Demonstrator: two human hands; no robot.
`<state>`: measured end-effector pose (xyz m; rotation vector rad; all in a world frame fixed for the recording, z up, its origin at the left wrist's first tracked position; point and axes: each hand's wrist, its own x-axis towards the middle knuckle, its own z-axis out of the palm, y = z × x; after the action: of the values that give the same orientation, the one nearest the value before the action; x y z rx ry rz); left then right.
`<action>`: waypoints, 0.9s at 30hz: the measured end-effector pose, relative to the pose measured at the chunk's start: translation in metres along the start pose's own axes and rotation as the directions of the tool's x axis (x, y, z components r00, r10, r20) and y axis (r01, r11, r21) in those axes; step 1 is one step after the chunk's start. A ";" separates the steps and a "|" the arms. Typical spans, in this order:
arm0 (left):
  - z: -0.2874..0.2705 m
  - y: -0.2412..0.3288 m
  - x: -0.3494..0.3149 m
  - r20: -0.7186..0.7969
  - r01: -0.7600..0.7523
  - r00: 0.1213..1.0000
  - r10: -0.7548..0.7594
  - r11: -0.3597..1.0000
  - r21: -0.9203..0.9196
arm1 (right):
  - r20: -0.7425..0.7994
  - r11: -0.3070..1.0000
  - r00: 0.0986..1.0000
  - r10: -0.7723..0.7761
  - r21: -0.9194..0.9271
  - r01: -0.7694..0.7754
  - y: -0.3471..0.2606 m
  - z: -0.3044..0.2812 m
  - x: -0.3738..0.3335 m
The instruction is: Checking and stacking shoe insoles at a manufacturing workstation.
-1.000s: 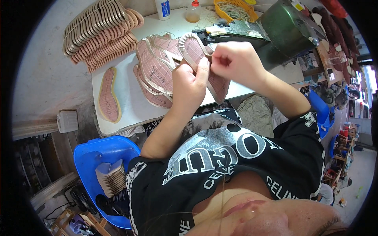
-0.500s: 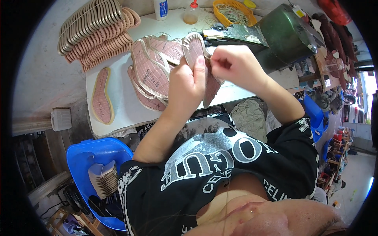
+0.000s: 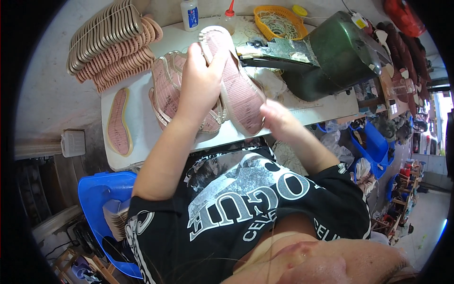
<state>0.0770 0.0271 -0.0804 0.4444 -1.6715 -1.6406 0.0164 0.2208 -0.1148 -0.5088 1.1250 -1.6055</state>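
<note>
My left hand (image 3: pixel 202 75) grips a pink ribbed shoe insole (image 3: pixel 236 90) by its left edge, near the far end, with the thumb on its face. Pale trim runs round the insole, and its far end is gathered into pleats. At the near right edge of the insole is my right hand (image 3: pixel 280 119), its fingers smeared by motion. Whether they pinch the edge, I cannot tell. More pink insoles with pale trim (image 3: pixel 166 90) lie heaped on the white table (image 3: pixel 142 154), partly hidden behind my left hand and forearm.
A yellow-rimmed insole (image 3: pixel 119 122) lies at the table's left. Tied bundles of insoles (image 3: pixel 111 40) stand behind it. At the back are a white bottle (image 3: pixel 190 16), a red-tipped bottle (image 3: pixel 229 20) and a yellow basket (image 3: pixel 281 10). A dark green machine (image 3: pixel 338 57) stands right, a blue bin (image 3: pixel 90 194) below left.
The insole has turned its ribbed face toward me and come into fuller view. My left hand has shifted left and farther away; my right hand has dropped nearer, from its far end to its near end.
</note>
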 end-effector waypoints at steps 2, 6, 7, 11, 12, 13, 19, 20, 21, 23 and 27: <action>-0.002 -0.006 0.016 0.254 0.181 0.950 -0.182 0.983 0.027 | 0.085 0.998 0.995 -0.055 -0.020 0.056 0.026 -0.005 -0.005; -0.007 -0.039 0.061 0.347 -0.035 0.922 -0.174 0.853 0.521 | -0.035 0.991 0.991 -0.131 -0.011 0.131 0.021 -0.005 0.000; -0.005 -0.047 0.070 0.322 -0.007 0.922 -0.214 0.823 0.568 | -0.080 0.988 0.985 -0.151 -0.001 0.151 0.020 -0.004 0.003; 0.010 -0.042 0.089 0.385 0.172 0.815 -0.433 0.816 0.553 | -0.191 0.981 0.963 -0.188 0.006 0.193 0.015 -0.010 0.008; 0.014 -0.040 0.093 0.390 0.172 0.811 -0.437 0.814 0.555 | -0.187 0.985 0.972 -0.144 0.067 0.159 0.007 -0.014 0.010; 0.019 -0.040 0.098 0.391 0.196 0.809 -0.438 0.829 0.524 | -0.179 0.984 0.979 -0.099 0.126 0.123 0.002 -0.020 0.013; 0.023 -0.047 0.134 0.320 0.157 0.839 -0.439 0.759 0.632 | -0.153 0.953 0.965 -0.211 0.186 0.238 -0.021 -0.035 0.048; 0.022 -0.044 0.133 0.314 0.158 0.845 -0.434 0.762 0.628 | -0.145 0.944 0.962 -0.231 0.206 0.258 -0.024 -0.038 0.054; 0.020 -0.039 0.129 0.263 0.233 0.850 -0.456 0.773 0.590 | -0.217 0.946 0.946 -0.240 0.165 0.278 -0.021 -0.038 0.064; -0.006 -0.058 0.133 0.313 0.286 0.842 -0.440 0.855 0.433 | -0.170 0.969 0.955 -0.242 0.001 0.246 -0.007 -0.029 0.069; -0.032 -0.023 0.061 0.441 0.546 0.764 -0.471 0.836 -0.056 | -0.019 0.785 0.935 -0.354 -0.550 0.286 0.018 0.019 0.034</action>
<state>0.0532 -0.0404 -0.0895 0.5229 -1.7691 -2.4151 0.0284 0.1819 -0.1293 -1.0335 1.6721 -1.6073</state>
